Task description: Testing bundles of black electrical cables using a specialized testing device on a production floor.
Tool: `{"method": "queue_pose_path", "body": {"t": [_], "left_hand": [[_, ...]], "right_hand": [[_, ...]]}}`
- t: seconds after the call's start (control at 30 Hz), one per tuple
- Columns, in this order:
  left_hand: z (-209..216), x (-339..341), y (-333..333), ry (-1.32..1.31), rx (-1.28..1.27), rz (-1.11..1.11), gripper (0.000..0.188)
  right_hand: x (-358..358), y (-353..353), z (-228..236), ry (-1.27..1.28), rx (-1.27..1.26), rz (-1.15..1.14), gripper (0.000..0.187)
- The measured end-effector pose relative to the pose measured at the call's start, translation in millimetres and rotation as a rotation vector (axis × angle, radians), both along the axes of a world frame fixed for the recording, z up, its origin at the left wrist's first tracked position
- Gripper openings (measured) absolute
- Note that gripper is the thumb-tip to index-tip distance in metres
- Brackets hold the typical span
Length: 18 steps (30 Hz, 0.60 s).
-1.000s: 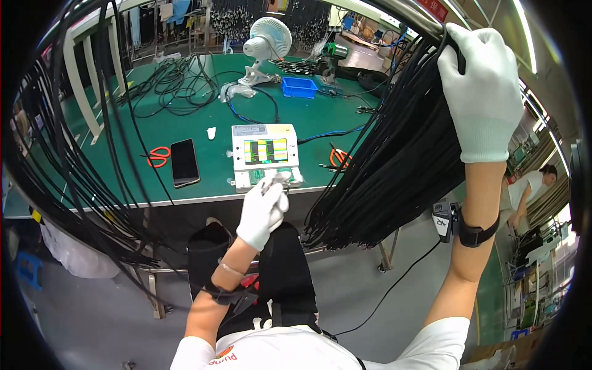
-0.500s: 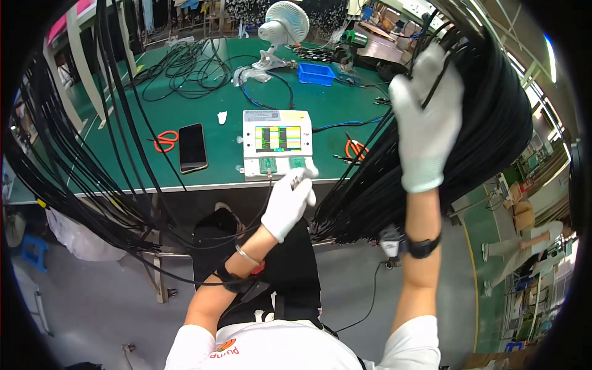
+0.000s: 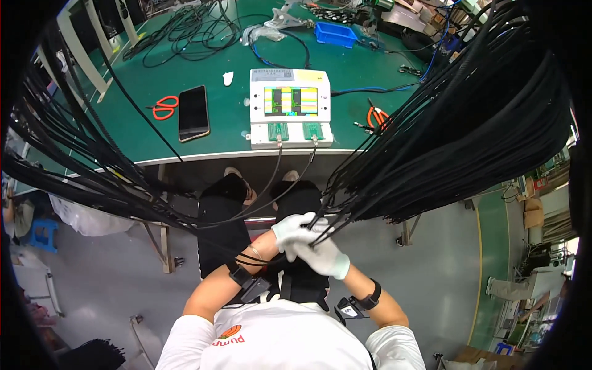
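Observation:
Low over my lap, my left hand (image 3: 295, 230) and my right hand (image 3: 323, 256) meet, both in white gloves. Their fingers are curled round thin black cables (image 3: 333, 232) that come down from the right-hand bundle. The hands overlap, so part of the fingers and the cable ends are hidden. Beyond them, on the table's front edge, stands a white tester (image 3: 290, 134) with a lit coloured screen (image 3: 290, 102). Two black cables are plugged into its green sockets, the left one (image 3: 279, 132) and the right one (image 3: 313, 131), and hang down toward my lap.
A thick bundle of black cables (image 3: 456, 129) hangs at the right, another (image 3: 80, 160) at the left. On the green table (image 3: 222, 111) lie a phone (image 3: 194, 113), red-handled scissors (image 3: 164, 108), orange-handled pliers (image 3: 377, 116) and a blue tray (image 3: 335, 35).
My right hand has come down from the right-hand bundle to my lap. My left hand has drawn back from the tester, whose right socket now shows a plugged cable. The view has tilted downward.

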<state>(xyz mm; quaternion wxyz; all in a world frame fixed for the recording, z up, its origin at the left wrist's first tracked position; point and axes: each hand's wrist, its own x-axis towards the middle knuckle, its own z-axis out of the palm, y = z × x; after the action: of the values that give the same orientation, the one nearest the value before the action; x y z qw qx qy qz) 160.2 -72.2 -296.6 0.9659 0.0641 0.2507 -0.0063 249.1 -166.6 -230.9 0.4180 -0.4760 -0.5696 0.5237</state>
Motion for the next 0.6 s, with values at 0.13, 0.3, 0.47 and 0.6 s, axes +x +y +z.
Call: {"method": "queue_pose_path", "body": {"t": [0.13,0.3,0.47,0.6], "left_hand": [[-17,-9,-10,0.235,0.256,0.143,0.024],[-18,-39,-14,0.188,0.611,0.046,0.022],[-2,-35,-35,0.167,0.938,0.116,0.02],[44,-37,-28,0.474,1.986,0.633,0.016]], "right_hand": [[-3,-7,6,-0.48,0.565,0.118,0.021],[40,1,-30,-0.468,0.271,-0.335,0.023],[26,21,-38,0.375,-0.313,-0.454,0.026],[28,46,-19,0.471,-0.087,-0.52,0.027]]}}
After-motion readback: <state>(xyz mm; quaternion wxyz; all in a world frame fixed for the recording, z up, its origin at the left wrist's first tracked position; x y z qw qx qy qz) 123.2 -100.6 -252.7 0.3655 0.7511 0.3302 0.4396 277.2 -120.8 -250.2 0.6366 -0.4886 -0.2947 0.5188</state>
